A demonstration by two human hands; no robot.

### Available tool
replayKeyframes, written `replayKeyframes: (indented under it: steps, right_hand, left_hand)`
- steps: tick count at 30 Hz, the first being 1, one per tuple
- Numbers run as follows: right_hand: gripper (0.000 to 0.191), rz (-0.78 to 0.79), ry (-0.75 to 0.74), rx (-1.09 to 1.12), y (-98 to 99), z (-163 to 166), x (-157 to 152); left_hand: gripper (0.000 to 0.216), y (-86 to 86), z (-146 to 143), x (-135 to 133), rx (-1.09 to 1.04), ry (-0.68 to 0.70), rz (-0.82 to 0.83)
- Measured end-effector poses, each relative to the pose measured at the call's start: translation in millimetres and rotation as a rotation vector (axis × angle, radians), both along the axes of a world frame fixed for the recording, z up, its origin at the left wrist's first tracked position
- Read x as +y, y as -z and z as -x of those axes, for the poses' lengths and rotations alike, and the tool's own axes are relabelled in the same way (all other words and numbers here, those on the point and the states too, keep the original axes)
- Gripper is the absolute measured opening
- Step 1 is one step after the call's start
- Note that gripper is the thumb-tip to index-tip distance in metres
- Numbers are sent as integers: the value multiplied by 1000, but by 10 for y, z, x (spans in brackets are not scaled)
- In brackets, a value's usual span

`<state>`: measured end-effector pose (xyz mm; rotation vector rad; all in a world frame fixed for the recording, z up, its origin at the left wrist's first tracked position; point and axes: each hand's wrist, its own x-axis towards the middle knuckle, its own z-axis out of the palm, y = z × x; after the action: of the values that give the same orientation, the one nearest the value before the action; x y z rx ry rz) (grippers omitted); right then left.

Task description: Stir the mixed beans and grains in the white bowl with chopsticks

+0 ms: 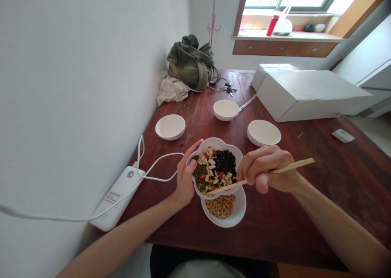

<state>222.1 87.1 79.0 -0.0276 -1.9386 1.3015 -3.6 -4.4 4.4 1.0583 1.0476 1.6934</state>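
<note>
1. My left hand (185,176) is clamped on the rim of a scalloped white bowl (214,143), holding it tilted over the table.
2. My right hand (269,168) is closed around wooden chopsticks (290,168), their tips reaching into the scalloped bowl.
3. In that bowl: mung beans (200,176), dark beans or berries (226,162), pale almond slivers (209,164), and a few red goji berries (220,174).
4. Directly under it sits a second white bowl (236,215) holding yellow soybeans (220,206). Can't tell whether the two bowls touch.
5. Left of my hands, a white power bank (117,198) lies on the dark wooden table (275,233), its white cable (159,176) looped.
6. Farther on, three small white dishes (226,109) stand apart; a metal spoon handle (247,103) lies by the middle one.
7. Farthest: a white cardboard box (311,95), a green bag (191,62), keys (228,88), and a red bottle (272,25) on the windowsill (287,35).
</note>
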Motion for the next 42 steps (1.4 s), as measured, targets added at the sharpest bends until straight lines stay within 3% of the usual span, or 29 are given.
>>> replayKeyframes:
  steps: [9, 19, 30, 42]
  right_hand:
    - [35, 20, 46, 45, -85, -32, 3]
    - [32, -59, 71, 22, -58, 24, -42]
    - [33, -27, 33, 20, -26, 31, -23]
    - [39, -79, 80, -25, -151, -92, 35]
  left_hand:
    - [53, 39, 15, -6, -15, 8, 3]
    - [53, 13, -9, 11, -5, 11, 0]
    - [53, -8, -13, 8, -5, 7, 13]
    - [51, 22, 9, 6, -20, 8, 0]
